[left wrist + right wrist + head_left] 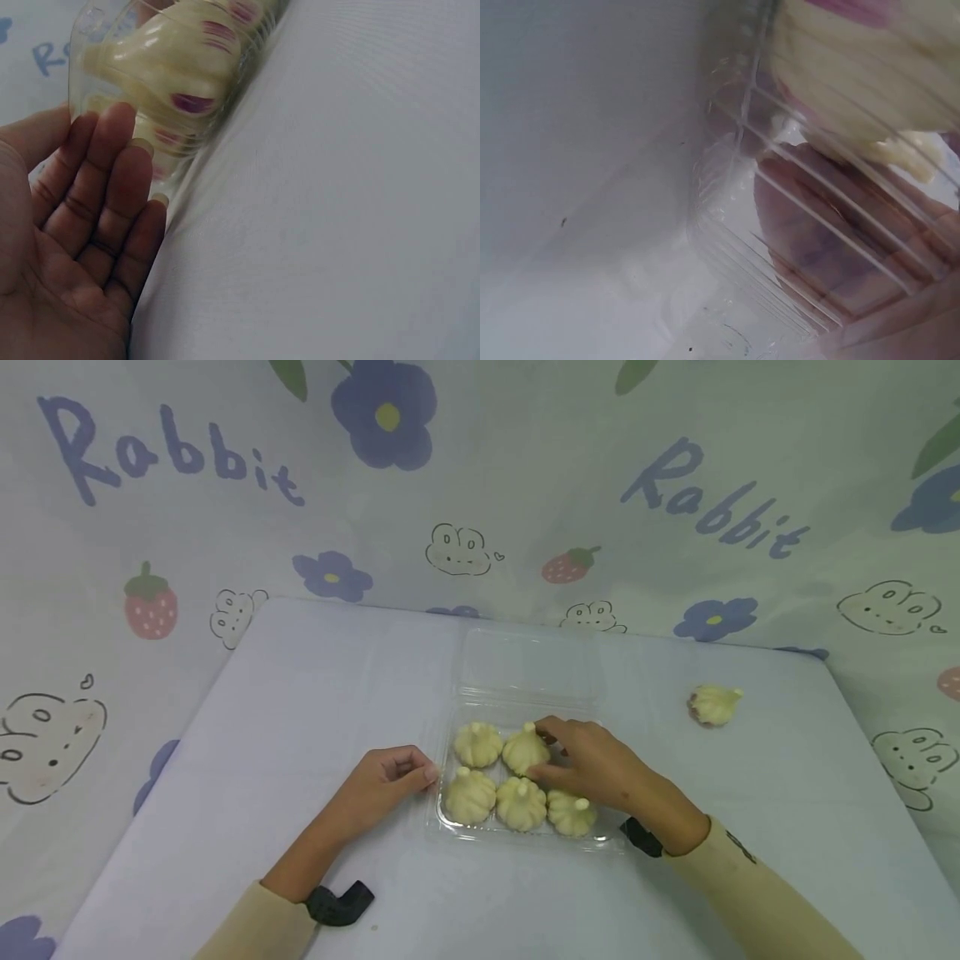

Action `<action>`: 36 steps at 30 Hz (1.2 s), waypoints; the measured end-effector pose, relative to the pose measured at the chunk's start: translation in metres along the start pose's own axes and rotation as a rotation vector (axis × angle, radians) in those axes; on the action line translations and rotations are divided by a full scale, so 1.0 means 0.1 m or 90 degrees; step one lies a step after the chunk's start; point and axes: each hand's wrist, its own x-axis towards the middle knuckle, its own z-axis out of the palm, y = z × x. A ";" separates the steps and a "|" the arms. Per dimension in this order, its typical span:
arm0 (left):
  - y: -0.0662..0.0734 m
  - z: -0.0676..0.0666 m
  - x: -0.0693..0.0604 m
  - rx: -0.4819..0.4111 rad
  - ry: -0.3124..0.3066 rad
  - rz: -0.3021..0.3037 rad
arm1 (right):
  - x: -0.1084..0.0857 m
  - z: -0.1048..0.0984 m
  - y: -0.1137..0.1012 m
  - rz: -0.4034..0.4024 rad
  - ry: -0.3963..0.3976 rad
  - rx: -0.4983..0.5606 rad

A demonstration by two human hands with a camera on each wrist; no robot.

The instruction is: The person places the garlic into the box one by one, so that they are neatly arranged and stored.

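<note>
A clear plastic clamshell box (517, 837) lies with its lid (528, 664) folded back. Inside, two pale garlic bulbs (478, 744) are in the far row and three in the near row. My right hand (592, 760) reaches over the box's right side, thumb and fingers around the far-row middle garlic bulb (522, 752). My left hand (390, 785) pinches the box's left rim between thumb and fingers. In the left wrist view, purple-streaked garlic (172, 52) shows through the wall beside the fingers. The right wrist view sees the right hand (840, 225) through the plastic.
One more garlic bulb (714, 705) lies apart on the white tabletop (300, 693), at the far right. Behind the table hangs a patterned cloth (480, 485). A black strap (339, 904) sits at the left wrist, another (642, 838) at the right.
</note>
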 end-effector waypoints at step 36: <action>-0.02 -0.01 0.00 0.026 0.002 -0.004 | -0.48 -0.48 0.08 -0.002 0.154 -0.070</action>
